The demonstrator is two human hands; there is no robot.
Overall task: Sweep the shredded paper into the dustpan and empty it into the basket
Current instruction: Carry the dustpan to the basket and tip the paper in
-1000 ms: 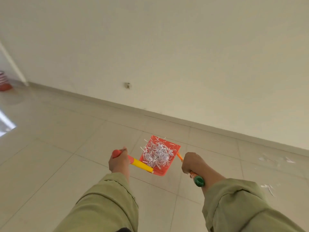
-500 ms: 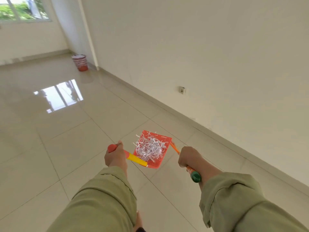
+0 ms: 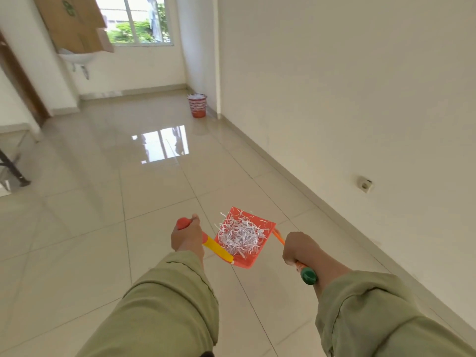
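My left hand (image 3: pixel 187 234) grips the red and yellow handle of an orange dustpan (image 3: pixel 266 226), held level above the floor. A heap of white shredded paper (image 3: pixel 240 237) lies in the pan. My right hand (image 3: pixel 297 247) grips an orange broom handle (image 3: pixel 301 266) with a green end cap; the broom's head is hidden behind the pan. A red and white basket (image 3: pixel 197 105) with shredded paper in it stands far ahead on the floor, against the right wall's corner.
Glossy tiled floor (image 3: pixel 154 202) stretches ahead to the basket. The white wall (image 3: pixel 334 86) runs along the right, with a socket (image 3: pixel 365 184) low on it. A sink and cardboard boxes (image 3: pixel 77 27) are at the far left, and a dark table leg (image 3: pixel 13 168) stands at the left edge.
The view has swung left from the wall to down the room, bringing the basket ahead. Both hands keep the same hold on the dustpan and the broom.
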